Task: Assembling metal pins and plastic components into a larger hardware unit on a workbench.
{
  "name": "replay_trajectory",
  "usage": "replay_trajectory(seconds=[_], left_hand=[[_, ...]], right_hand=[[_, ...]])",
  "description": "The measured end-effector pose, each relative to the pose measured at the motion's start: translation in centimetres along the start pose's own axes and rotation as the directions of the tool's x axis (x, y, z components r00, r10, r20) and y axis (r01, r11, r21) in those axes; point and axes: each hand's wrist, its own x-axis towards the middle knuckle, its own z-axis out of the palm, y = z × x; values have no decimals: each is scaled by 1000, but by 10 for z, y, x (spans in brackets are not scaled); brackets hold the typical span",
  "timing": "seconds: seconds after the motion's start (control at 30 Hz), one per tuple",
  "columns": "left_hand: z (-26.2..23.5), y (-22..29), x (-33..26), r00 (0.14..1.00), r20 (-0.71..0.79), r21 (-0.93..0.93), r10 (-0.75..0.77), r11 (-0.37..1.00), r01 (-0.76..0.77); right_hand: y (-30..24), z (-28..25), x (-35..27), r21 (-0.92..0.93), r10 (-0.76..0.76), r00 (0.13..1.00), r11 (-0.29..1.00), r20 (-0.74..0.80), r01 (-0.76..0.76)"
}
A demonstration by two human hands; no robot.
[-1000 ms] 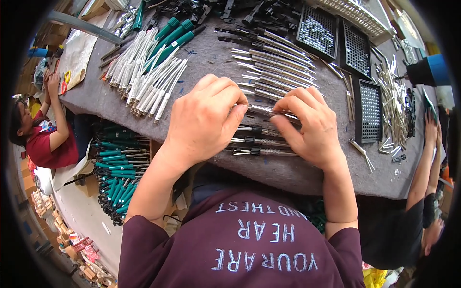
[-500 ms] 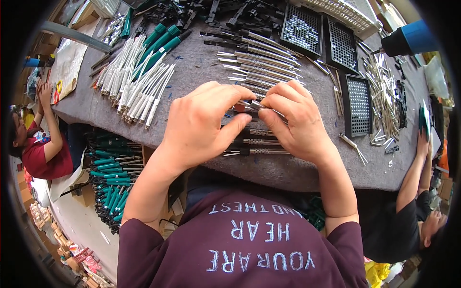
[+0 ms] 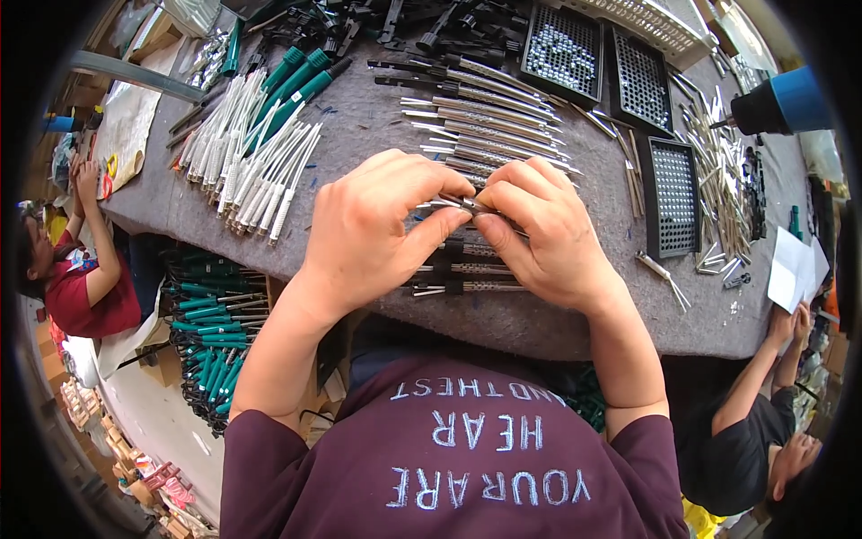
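Observation:
My left hand [image 3: 373,225] and my right hand [image 3: 548,229] meet over the middle of the table. The thumbs and forefingers of both pinch a small silvery metal tube part [image 3: 470,206] between them. Most of the part is hidden by the fingers. Beyond and under the hands lies a row of perforated metal tubes [image 3: 489,117] with thin rods. Nearer my body, more such tubes [image 3: 476,268] lie side by side across a black strip or clip [image 3: 446,269].
White-tipped rods [image 3: 256,162] and green handles [image 3: 296,94] lie left. Black trays of small metal pieces [image 3: 563,56] stand at the back right, near loose rods [image 3: 723,180] and a blue power tool [image 3: 777,101]. Green-handled tools [image 3: 211,332] pile below the left edge. Co-workers sit either side.
My fingertips have drawn closer around the metal part, and a red spot by the left fingers no longer shows. The co-worker on the right now holds out white paper.

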Motion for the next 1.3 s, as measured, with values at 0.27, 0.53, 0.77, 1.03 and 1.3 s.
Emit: replay_trajectory(seconds=[0.27,0.53,0.77,1.03,1.3], left_hand=[[2,-5,6,994,-10,34,109,994,-108],[6,-3,12,970,-56,36,235,972,-233],[-32,-40,62,993,50,-10,-104,994,105],[-14,-91,143,915,-292,601,-279,691,403],[-33,-84,106,955,-264,270,-136,940,209]], right_hand=[[1,2,1,32,-11,997,999,-82,14],[-7,-5,-6,259,177,983,953,-52,-158],[-1,-7,-11,172,310,933,944,-184,-280],[-3,-5,-7,148,304,931,949,-203,-277],[-1,-8,-9,144,287,930,955,-227,-260]])
